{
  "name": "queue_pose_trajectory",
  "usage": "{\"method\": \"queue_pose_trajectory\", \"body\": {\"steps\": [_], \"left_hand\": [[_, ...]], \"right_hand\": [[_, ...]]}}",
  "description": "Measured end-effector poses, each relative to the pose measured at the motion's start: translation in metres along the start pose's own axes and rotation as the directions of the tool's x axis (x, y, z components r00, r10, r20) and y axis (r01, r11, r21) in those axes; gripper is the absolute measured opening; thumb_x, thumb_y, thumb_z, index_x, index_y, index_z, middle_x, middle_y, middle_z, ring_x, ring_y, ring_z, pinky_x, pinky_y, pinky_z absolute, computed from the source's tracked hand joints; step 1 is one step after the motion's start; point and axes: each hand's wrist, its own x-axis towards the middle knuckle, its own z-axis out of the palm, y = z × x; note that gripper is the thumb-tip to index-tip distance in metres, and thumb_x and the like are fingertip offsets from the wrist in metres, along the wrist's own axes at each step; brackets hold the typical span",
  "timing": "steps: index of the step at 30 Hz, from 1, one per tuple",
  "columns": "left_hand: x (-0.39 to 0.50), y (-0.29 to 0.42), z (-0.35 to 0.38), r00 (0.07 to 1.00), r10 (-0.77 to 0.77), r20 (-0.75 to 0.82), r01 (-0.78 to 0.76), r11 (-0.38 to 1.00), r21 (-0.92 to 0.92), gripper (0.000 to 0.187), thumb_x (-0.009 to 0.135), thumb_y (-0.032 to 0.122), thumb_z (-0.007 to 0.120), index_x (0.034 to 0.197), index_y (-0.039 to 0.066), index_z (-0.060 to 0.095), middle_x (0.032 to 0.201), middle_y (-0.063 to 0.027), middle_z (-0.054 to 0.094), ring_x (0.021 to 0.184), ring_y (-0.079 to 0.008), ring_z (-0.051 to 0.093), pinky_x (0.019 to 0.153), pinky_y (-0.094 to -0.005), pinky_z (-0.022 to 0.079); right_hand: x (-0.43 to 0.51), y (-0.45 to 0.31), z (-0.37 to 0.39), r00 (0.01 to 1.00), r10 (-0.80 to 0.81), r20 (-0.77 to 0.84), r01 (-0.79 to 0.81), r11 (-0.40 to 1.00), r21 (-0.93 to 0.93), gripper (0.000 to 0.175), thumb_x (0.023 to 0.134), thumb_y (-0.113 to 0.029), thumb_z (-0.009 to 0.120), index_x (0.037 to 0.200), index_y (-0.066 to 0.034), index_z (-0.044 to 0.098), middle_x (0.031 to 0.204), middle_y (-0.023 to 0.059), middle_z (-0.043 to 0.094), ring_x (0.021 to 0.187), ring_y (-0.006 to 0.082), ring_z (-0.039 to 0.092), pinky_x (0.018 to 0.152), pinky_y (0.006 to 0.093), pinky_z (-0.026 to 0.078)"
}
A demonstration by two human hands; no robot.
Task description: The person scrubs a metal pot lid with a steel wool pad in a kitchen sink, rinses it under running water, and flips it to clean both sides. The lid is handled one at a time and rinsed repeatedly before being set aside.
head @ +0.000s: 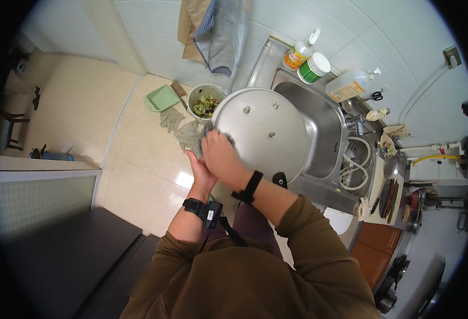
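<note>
A large round metal lid (254,155), with several small metal fittings and a black knob at its edge, lies tilted across the left side of the steel sink (325,131). My right hand (221,157) is closed on a grey scouring pad, seemingly steel wool (207,129), at the lid's left rim. Just below and to the left is my left hand (202,171), its thumb stretched out and its palm turned towards the right hand; its other fingers are partly hidden. Whether the left hand touches the lid's rim cannot be seen.
On the floor at left stand a bucket of vegetable scraps (205,105), a green dustpan (162,99) and crumpled grey cloths (188,135). A spray bottle (298,54), a green-and-white tub (313,68) and a pump bottle (347,85) line the sink's back. Knives (391,199) lie at far right.
</note>
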Motion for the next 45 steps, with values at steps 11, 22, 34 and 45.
{"method": "queue_pose_trajectory", "body": {"steps": [11, 22, 34, 45], "left_hand": [[0.003, 0.004, -0.013, 0.985, -0.129, -0.114, 0.126, 0.992, -0.030, 0.104, 0.072, 0.087, 0.024, 0.125, 0.000, 0.048, 0.127, -0.0144, 0.052, 0.116, -0.0257, 0.049, 0.099, -0.0350, 0.039], [0.028, 0.009, -0.014, 0.969, -0.245, -0.008, 0.236, 0.925, 0.298, 0.052, 0.091, 0.024, 0.058, 0.133, -0.001, 0.039, 0.131, -0.0150, 0.050, 0.119, -0.0277, 0.049, 0.103, -0.0425, 0.039], [0.007, -0.012, 0.033, 0.990, -0.079, 0.118, 0.055, 0.979, 0.199, 0.054, 0.093, 0.037, 0.051, 0.134, 0.003, 0.041, 0.134, -0.0137, 0.047, 0.123, -0.0306, 0.045, 0.104, -0.0467, 0.037], [0.024, -0.123, 0.124, 0.981, -0.116, 0.156, 0.076, 0.968, 0.241, 0.057, 0.093, 0.043, 0.049, 0.135, 0.005, 0.041, 0.136, -0.0133, 0.046, 0.123, -0.0318, 0.045, 0.104, -0.0479, 0.036]], "right_hand": [[-0.059, -0.010, 0.012, 0.980, 0.033, -0.194, 0.028, 0.951, 0.306, 0.018, 0.077, -0.019, 0.051, 0.085, -0.0050, 0.059, 0.083, 0.0082, 0.055, 0.089, 0.0243, 0.049, 0.080, 0.0344, 0.036], [-0.183, 0.086, 0.056, 0.654, 0.720, -0.230, -0.485, 0.633, 0.603, 0.039, 0.079, -0.002, 0.051, 0.118, 0.0014, 0.052, 0.123, 0.0206, 0.053, 0.115, 0.0412, 0.048, 0.093, 0.0470, 0.040], [-0.254, 0.192, 0.153, 0.375, 0.846, 0.380, -0.446, -0.194, 0.873, 0.036, 0.086, -0.009, 0.043, 0.119, 0.0019, 0.055, 0.104, 0.0229, 0.063, 0.097, 0.0323, 0.061, 0.085, 0.0347, 0.046], [-0.380, 0.357, 0.071, 0.288, 0.906, -0.310, -0.693, 0.421, 0.586, 0.054, 0.078, -0.001, 0.048, 0.131, 0.0007, 0.041, 0.126, 0.0225, 0.049, 0.101, 0.0380, 0.056, 0.082, 0.0415, 0.049]]}}
